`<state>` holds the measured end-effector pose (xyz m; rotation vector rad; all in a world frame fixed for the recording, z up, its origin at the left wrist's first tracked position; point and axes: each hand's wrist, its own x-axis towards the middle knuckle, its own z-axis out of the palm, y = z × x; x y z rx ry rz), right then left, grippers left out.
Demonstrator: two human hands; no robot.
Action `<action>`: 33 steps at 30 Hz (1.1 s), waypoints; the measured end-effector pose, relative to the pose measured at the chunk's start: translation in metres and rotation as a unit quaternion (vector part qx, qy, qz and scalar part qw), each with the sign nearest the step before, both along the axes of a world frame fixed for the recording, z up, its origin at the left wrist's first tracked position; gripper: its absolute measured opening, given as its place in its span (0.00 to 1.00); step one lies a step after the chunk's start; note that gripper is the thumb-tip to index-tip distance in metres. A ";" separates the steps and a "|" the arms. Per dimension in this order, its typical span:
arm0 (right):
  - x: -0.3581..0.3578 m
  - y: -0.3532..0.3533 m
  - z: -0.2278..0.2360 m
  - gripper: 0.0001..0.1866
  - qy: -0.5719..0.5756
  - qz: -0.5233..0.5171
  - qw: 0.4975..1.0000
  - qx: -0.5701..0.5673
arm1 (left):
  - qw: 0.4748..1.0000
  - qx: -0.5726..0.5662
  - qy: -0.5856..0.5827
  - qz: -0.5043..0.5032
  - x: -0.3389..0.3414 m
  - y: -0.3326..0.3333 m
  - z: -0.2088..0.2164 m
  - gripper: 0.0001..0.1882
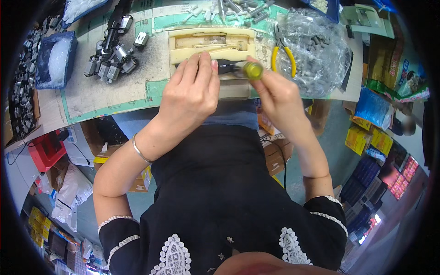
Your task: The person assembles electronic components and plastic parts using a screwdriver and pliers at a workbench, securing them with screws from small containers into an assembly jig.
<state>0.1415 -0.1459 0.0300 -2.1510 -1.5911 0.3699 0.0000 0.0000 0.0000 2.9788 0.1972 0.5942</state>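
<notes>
A cream block [211, 34] with recesses lies on the bench in front of me. Along its near side is a long black part [225, 67], most of it covered by my left hand [195, 85]. That hand's fingers bend down over the part and hold it against the block; the thumb is partly hidden. My right hand [275, 89] is closed round a tool, probably a screwdriver, with a yellow-green handle [253, 70] seen nearly end-on. Motion blurs the tool, whose shaft points left toward the black part. Where its tip meets the part cannot be made out.
Yellow-handled pliers [284, 55] lie right of the block, beside a clear plastic bag [316, 50] of small dark parts. Small metal motors [112, 62] are heaped on the left, near a blue tray [57, 59]. Grey plastic pieces [233, 9] lie at the back.
</notes>
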 end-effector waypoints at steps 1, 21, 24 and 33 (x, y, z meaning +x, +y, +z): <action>0.004 0.000 0.005 0.18 0.031 -0.028 0.997 0.060 | 1.000 0.019 -0.016 0.004 0.000 -0.001 -0.002 0.14; -0.015 0.050 0.023 0.16 0.042 0.048 0.996 0.062 | 0.991 -0.055 0.003 0.125 -0.021 -0.058 -0.026 0.03; -0.016 0.054 0.010 0.15 0.004 0.080 0.996 0.037 | 0.989 -0.062 -0.013 0.130 -0.022 -0.061 -0.034 0.02; -0.028 0.078 0.018 0.14 -0.078 0.110 0.991 0.014 | 0.986 -0.106 -0.034 0.125 -0.024 -0.064 -0.036 0.06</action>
